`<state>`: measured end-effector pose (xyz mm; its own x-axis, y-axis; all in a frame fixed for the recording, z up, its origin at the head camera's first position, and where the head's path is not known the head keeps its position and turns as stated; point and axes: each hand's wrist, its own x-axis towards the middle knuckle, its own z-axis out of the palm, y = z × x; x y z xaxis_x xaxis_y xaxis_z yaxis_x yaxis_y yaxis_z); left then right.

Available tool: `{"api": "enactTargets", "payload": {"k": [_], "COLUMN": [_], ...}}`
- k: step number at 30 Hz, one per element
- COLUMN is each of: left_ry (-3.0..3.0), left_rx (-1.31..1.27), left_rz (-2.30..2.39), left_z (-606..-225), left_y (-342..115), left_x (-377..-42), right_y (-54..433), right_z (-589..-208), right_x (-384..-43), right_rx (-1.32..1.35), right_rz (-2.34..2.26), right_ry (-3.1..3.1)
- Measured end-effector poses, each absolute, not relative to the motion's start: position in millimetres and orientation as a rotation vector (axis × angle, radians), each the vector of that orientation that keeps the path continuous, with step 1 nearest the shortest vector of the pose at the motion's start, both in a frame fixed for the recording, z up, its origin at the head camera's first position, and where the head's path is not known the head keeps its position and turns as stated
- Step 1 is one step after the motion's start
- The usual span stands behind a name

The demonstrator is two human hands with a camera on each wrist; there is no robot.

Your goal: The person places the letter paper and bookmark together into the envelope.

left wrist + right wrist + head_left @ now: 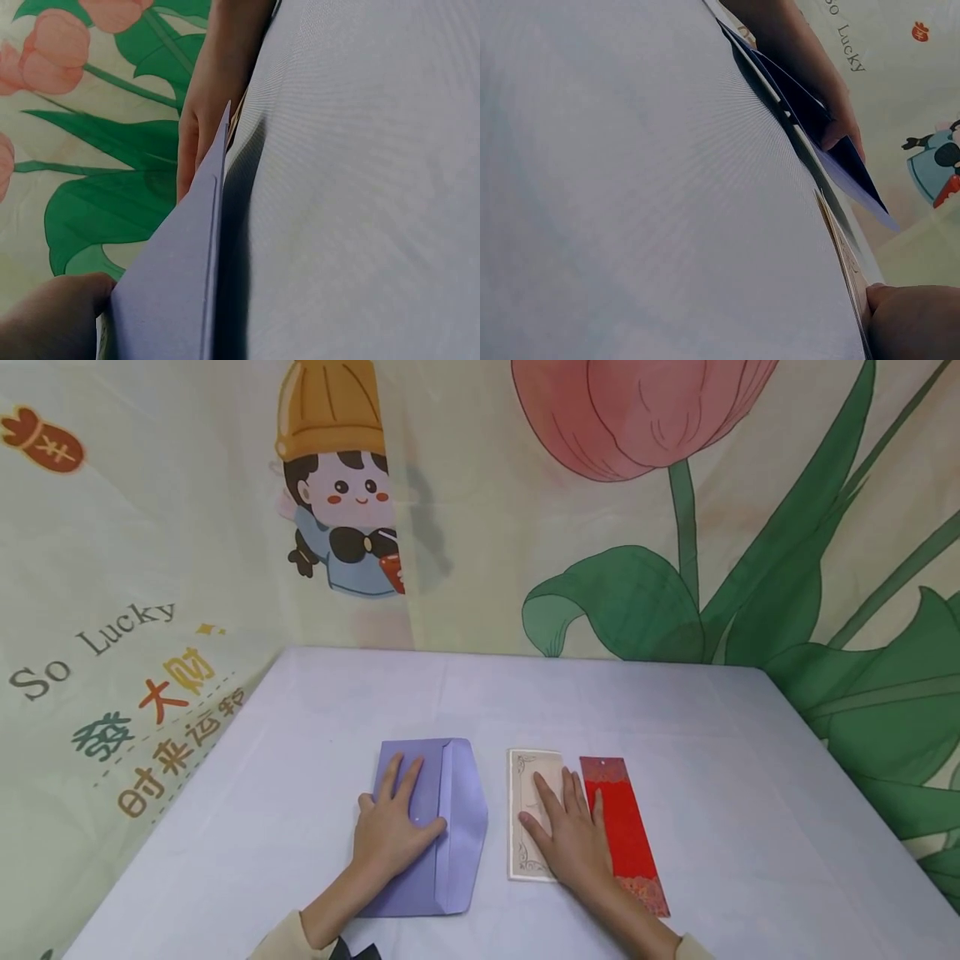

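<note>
In the head view a purple envelope [463, 852] lies on the table with its flap unfolded to the right. My left hand [393, 839] rests on it, fingers spread. To the right, a cream card [525, 764] with a dark ornamental border lies flat. My right hand [576, 843] touches that card with extended fingers and covers its right part. Beside it lies a long red paper strip [626, 835] with patterned ends and a small hole at the top, its left edge partly under the right hand. From the right wrist, the card [846, 270] appears edge-on, in several thin layers.
The table [750, 793] has a pale cloth. Behind it hangs a printed backdrop [465, 510] with a cartoon figure, a large pink tulip and green leaves. Black material [356, 950] shows at the bottom edge beside the left sleeve.
</note>
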<state>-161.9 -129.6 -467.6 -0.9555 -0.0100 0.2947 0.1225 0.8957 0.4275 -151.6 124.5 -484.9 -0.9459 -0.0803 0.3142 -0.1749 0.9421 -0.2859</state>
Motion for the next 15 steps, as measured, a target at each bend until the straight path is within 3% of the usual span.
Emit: {"api": "enactTargets", "payload": {"k": [15], "left_ry": [-2.782], "left_rx": [-0.101], "left_rz": [-0.642], "left_z": [-467.9], "left_y": [-128.3], "left_x": [-164.1], "right_y": [125.5], "right_z": [-484.5], "right_x": [-153.7], "right_rx": [0.164], "right_rz": [0.467], "right_ry": [-2.775]}}
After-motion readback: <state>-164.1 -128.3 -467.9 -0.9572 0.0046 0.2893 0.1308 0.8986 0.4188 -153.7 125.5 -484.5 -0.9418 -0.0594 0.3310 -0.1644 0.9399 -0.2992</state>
